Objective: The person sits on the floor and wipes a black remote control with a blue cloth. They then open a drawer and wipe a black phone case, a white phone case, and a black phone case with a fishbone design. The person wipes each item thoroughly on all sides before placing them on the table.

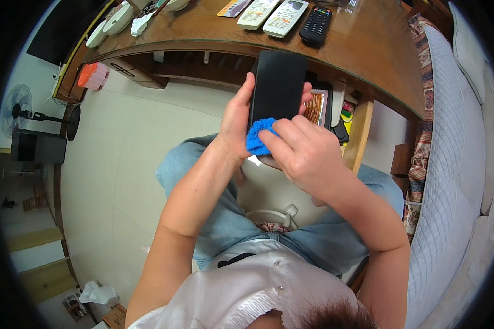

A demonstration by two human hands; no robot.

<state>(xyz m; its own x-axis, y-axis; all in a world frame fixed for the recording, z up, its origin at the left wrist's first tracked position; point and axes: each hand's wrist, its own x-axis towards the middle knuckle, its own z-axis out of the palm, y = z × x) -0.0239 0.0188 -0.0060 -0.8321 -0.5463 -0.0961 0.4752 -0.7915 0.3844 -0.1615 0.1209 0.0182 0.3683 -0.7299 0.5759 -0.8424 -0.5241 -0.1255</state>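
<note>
A black smartphone [278, 84], its dark face up, lies in my left hand [235, 119], with the thumb along one long edge and fingertips showing at the other. My right hand [306, 154] pinches a bunched blue cloth [261, 135] against the phone's lower end. The part of the phone under the cloth and the right fingers is hidden. Just beyond the phone runs the edge of a glass-topped wooden table [362, 61]. An open drawer [364, 131] to the right of the phone holds a packet and several small items, partly covered by my right hand.
Two white remote controls [286, 16], a black remote control [316, 24] and a card [233, 7] lie on the table. White bowls [118, 19] stand at its left end. A sofa [453, 164] is on the right; a fan [20, 111] and a pink bin [94, 76] are at left.
</note>
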